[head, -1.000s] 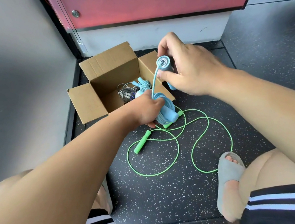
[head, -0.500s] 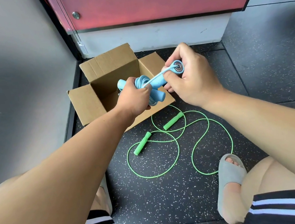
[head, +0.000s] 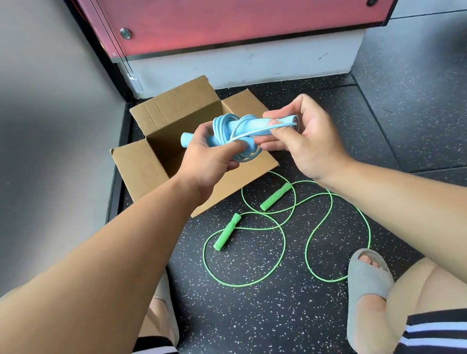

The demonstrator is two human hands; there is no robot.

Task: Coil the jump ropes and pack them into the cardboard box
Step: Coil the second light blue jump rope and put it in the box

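Observation:
A light blue jump rope (head: 236,128) is bundled up just above the open cardboard box (head: 137,168). My left hand (head: 206,156) grips the coiled cord together with one blue handle. My right hand (head: 299,134) pinches the other handle near its end, and a short length of cord runs from that end back to the bundle. A green jump rope (head: 278,225) lies uncoiled in loose loops on the floor in front of the box, its two green handles side by side. My hands hide the inside of the box.
The box stands in a corner, with a grey wall (head: 25,135) on the left and a red panel on a white base (head: 242,3) behind. The floor is speckled black rubber. My knees and a grey slipper (head: 366,284) are near the green rope.
Both hands have lifted the blue rope off the floor and carried it over the box. The right hand has brought its handle down level beside the bundle. The green rope has not moved.

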